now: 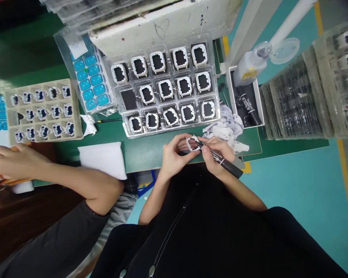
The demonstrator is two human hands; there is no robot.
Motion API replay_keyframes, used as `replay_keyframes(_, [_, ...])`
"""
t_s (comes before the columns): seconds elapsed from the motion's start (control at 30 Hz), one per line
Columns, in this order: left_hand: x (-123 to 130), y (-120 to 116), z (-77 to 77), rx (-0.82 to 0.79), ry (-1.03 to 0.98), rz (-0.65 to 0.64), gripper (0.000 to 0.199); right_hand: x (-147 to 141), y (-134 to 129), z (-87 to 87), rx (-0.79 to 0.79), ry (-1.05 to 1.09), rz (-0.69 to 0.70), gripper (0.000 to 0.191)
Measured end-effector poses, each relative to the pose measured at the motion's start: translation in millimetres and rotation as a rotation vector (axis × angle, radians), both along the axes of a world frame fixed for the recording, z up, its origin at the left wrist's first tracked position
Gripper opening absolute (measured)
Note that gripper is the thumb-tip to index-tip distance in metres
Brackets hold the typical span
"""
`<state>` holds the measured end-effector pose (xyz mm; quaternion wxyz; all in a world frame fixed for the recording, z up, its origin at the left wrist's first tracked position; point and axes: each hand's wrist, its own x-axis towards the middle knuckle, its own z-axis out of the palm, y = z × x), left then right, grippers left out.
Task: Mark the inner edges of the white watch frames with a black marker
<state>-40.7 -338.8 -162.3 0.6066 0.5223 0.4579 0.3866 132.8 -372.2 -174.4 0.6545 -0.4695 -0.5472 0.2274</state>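
Observation:
Near the table's front edge, my left hand [174,156] is closed on a white square frame [190,144], its fingers behind the frame and its thumb at the lower edge. My right hand [217,152] grips a black marker pen [227,165], whose tip end points left into the frame's opening. Whether the tip touches the frame I cannot make out. Just beyond my hands lies a clear plastic tray [174,128] with several similar white frames in its pockets. One pocket [128,99] in the middle row, far left, holds no frame.
Crumpled white cloths [224,125] lie right of the tray. A white box [261,96] holds markers and a bottle [248,67]. Stacked trays [298,96] stand at right. At left are a beige tray [7,112], blue pieces [97,80], a white pad [103,157] and another person's hand [17,162].

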Motion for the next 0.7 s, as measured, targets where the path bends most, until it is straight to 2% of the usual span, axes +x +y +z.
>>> replay_keyframes(0.27, [2,-2,-3.0,0.045,0.019,0.023,0.060,2,0,-2.1,0.014,0.000,0.005,0.013])
replay_keyframes(0.33, [1,-4,-3.7,0.051,0.031,0.015,0.061,4,-2,-5.2,0.014,-0.022,-0.028,0.013])
replay_keyframes(0.43, [-4,-6,-0.2,0.106,0.048,-0.004,0.061,5,-5,-12.4,0.094,-0.003,-0.153,0.013])
replay_keyframes(0.5, [-12,-4,8.1,0.195,0.094,0.011,0.060,6,-5,-17.7,0.124,0.068,-0.221,0.014])
replay_keyframes(0.57, [-25,6,22.0,0.322,0.187,0.066,0.057,7,-4,-22.4,0.098,0.140,-0.225,0.015])
replay_keyframes(0.7, [-64,49,55.4,0.586,0.505,0.267,0.050,7,0,-27.9,0.056,0.175,-0.206,0.017])
